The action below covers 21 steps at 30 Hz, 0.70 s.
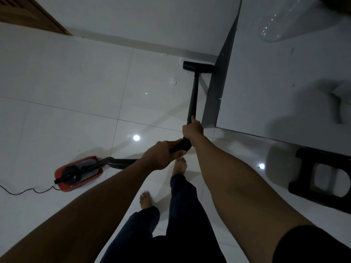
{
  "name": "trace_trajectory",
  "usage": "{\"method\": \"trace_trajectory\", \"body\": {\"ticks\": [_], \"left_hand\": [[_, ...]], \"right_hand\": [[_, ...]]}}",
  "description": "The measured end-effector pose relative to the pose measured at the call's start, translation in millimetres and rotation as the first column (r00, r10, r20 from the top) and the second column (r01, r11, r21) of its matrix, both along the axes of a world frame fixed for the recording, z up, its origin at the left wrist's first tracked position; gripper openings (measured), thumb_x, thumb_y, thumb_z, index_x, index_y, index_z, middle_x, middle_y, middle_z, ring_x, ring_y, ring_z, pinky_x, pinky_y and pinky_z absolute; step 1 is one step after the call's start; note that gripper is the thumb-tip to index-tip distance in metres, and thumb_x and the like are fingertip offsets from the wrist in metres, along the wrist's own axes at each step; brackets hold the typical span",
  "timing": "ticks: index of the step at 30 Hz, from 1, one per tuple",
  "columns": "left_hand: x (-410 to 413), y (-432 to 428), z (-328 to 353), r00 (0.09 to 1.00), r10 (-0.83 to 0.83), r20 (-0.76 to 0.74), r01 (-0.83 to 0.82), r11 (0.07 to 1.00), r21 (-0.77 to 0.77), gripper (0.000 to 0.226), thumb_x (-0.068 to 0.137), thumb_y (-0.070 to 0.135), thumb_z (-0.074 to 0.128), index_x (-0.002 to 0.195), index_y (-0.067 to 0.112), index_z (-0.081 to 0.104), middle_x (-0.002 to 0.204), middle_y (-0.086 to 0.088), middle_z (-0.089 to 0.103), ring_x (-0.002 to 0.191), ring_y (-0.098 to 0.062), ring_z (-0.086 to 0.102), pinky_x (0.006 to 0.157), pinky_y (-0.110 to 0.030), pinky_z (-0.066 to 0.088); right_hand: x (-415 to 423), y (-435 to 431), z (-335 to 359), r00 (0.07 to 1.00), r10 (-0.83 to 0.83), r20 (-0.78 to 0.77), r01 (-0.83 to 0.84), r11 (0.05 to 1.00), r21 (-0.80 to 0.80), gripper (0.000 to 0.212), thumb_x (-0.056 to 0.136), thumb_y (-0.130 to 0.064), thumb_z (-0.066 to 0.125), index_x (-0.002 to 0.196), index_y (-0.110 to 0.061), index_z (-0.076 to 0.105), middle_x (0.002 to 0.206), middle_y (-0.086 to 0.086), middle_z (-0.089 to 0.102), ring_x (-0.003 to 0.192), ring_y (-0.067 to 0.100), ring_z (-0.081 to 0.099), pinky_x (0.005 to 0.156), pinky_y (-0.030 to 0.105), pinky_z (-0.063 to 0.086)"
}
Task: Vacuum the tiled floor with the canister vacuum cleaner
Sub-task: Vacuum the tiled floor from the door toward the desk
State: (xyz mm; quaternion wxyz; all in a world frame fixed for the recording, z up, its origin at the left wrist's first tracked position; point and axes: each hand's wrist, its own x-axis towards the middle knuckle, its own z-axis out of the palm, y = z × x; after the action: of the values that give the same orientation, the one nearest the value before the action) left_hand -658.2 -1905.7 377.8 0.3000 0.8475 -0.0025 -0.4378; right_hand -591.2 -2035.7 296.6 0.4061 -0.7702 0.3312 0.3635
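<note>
The vacuum wand (193,99) is gripped by left hand (163,156) and right hand (192,130) — its handle mostly hidden. A black stool (307,154) is cut off rightward.

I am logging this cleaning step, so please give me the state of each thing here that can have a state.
Wand: tilted, held by both hands.
Left hand: grips its handle end.
Right hand: grips it lower down.
Floor head: flat on the floor, in the corner.
Canister: on the floor, hose attached.
Cord: loose on the floor.
White debris: not yet picked up.
</note>
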Motion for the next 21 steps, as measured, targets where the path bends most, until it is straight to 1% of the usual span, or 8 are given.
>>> {"method": "trace_trajectory", "body": {"ticks": [4,6,9,10,13,15,17,21], "left_hand": [[6.8,-7.2,-1.5,0.996,0.079,-0.045,-0.081,0.995,-0.053,0.055,0.102,0.046,0.052,0.153,0.032,0.038,0.073,0.009,0.057,0.059,-0.005,0.053,0.071,-0.034,0.054],[9.4,-7.6,-2.9,0.995,0.092,-0.049,-0.094,0.994,-0.059,0.055,0.102,0.046,0.052,0.153,0.032,0.038,0.073,0.009,0.057,0.059,-0.005,0.053,0.069,-0.033,0.054],[11.7,0.1,-1.5,0.997,0.075,-0.031,-0.077,0.995,-0.060,0.055,0.102,0.045,0.051,0.153,0.032,0.037,0.072,0.013,0.055,0.059,-0.004,0.053,0.064,-0.024,0.047],[11.0,5.8,-0.9,0.998,0.057,-0.022,-0.058,0.997,-0.052,0.055,0.102,0.045,0.051,0.153,0.032,0.037,0.073,0.012,0.056,0.059,-0.004,0.053,0.064,-0.024,0.047],[4.3,29.5,0.1,1.000,-0.022,0.001,0.022,0.999,-0.036,0.057,0.100,0.053,0.050,0.153,0.036,0.037,0.079,0.004,0.065,0.062,-0.010,0.061,0.072,-0.034,0.057],[-4.0,42.8,-1.0,0.998,-0.057,0.014,0.057,0.997,-0.045,0.061,0.098,0.057,0.049,0.154,0.037,0.035,0.081,0.003,0.068,0.064,-0.010,0.063,0.075,-0.036,0.058],[-11.9,51.7,0.6,0.998,-0.048,0.042,0.050,0.996,-0.069,0.060,0.098,0.056,0.051,0.153,0.038,0.036,0.077,0.005,0.067,0.061,-0.007,0.060,0.072,-0.031,0.055],[-13.7,74.8,2.5,0.997,0.045,0.069,-0.039,0.995,-0.092,0.059,0.097,0.056,0.054,0.151,0.042,0.036,0.085,-0.002,0.072,0.067,-0.013,0.065,0.074,-0.036,0.056]], "right_hand": [[14.1,-2.0,3.4,0.992,0.126,0.000,-0.125,0.989,-0.075,0.070,0.096,-0.009,0.049,0.157,-0.027,0.020,0.134,0.014,0.052,0.102,0.029,0.061,0.071,0.033,0.052],[18.2,-1.8,4.3,0.990,0.144,-0.002,-0.144,0.986,-0.082,0.070,0.095,-0.009,0.049,0.157,-0.027,0.020,0.133,0.015,0.052,0.101,0.029,0.061,0.072,0.033,0.053],[15.4,3.6,6.7,0.997,0.075,0.021,-0.074,0.997,-0.037,0.070,0.096,-0.008,0.048,0.157,-0.029,0.020,0.136,0.012,0.051,0.103,0.028,0.060,0.074,0.033,0.054],[12.5,6.8,7.9,0.999,0.041,0.034,-0.041,0.999,-0.020,0.070,0.096,-0.008,0.047,0.157,-0.030,0.021,0.137,0.011,0.052,0.103,0.027,0.060,0.076,0.034,0.055],[-1.0,20.4,13.5,0.999,-0.004,0.049,0.003,1.000,0.016,0.069,0.096,-0.011,0.047,0.157,-0.030,0.021,0.137,0.010,0.053,0.104,0.028,0.061,0.084,0.038,0.057],[-10.7,28.7,16.3,0.999,0.004,0.045,-0.004,1.000,0.018,0.069,0.096,-0.012,0.047,0.157,-0.031,0.021,0.135,0.010,0.055,0.104,0.027,0.061,0.084,0.040,0.057],[-15.6,36.5,19.3,0.999,0.007,0.048,-0.008,1.000,0.023,0.069,0.095,-0.013,0.048,0.156,-0.032,0.021,0.135,0.009,0.056,0.104,0.027,0.061,0.084,0.039,0.057],[-7.0,63.0,24.3,0.997,0.048,0.055,-0.050,0.998,0.033,0.070,0.094,-0.013,0.048,0.157,-0.032,0.021,0.133,0.008,0.057,0.102,0.026,0.061,0.081,0.038,0.057]]}}
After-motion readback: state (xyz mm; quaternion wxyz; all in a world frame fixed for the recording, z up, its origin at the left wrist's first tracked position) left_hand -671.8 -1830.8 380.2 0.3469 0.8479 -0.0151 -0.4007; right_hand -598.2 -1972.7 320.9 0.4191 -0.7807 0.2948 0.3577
